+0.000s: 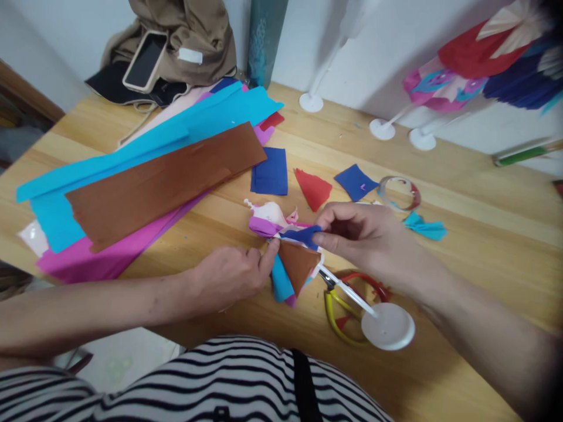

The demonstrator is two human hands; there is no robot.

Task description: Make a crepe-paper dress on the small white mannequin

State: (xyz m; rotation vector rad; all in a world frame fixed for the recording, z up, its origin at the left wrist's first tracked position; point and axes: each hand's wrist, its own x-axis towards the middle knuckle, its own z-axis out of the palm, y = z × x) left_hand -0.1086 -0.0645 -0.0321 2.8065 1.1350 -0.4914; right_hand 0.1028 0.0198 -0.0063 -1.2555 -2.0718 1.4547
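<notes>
A small paper figure [290, 258] lies on the wooden table [461, 193], made of brown, cyan, pink and blue crepe pieces on a white stick with a round white base [389, 327]. My left hand [233, 272] is curled, its forefinger and thumb pinching the figure's left edge. My right hand [365, 234] pinches a blue strip [303, 235] across the figure's top. Scissors with red and yellow handles [347, 305] lie under the stick.
Long crepe sheets, brown [162, 179], cyan [145, 143] and magenta [105, 258], lie at the left. Blue squares [270, 171], a red triangle [313, 187] and a tape roll [399, 193] sit beyond. A bag with a phone [145, 60] is at the back. Finished paper figures on white stands [457, 82] stand at the right.
</notes>
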